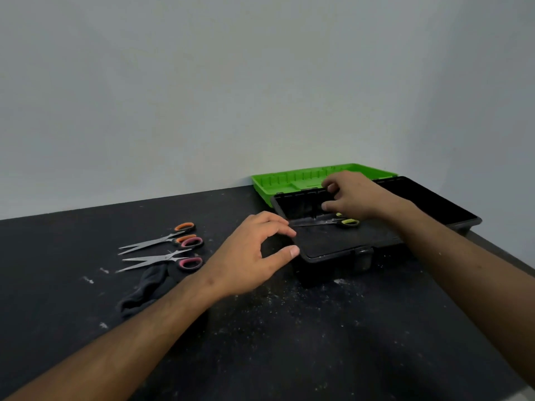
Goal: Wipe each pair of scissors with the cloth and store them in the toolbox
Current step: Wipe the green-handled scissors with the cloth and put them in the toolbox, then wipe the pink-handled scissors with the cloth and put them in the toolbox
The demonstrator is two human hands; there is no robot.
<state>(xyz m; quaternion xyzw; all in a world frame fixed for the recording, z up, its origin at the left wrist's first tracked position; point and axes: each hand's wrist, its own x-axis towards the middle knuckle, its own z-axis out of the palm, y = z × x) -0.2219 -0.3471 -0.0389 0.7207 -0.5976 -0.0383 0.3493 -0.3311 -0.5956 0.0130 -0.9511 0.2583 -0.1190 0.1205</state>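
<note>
A black toolbox point(335, 254) stands open on the table, its green lid point(278, 180) lying back against the wall. Yellow-handled scissors point(333, 222) lie inside the box. My right hand point(351, 195) hovers just above their handles with fingers spread, holding nothing. My left hand point(254, 253) is at the box's near left corner, thumb and fingers apart, empty. Left of it lie orange-handled scissors point(162, 238) and pink-handled scissors point(165, 259), blades apart. A dark cloth point(144, 287) lies crumpled just in front of the pink pair.
A black tray point(451, 211) sits behind the toolbox at the right. The dark table point(289, 342) is speckled with white dust, and its right edge point(500, 256) runs diagonally. A plain wall stands behind.
</note>
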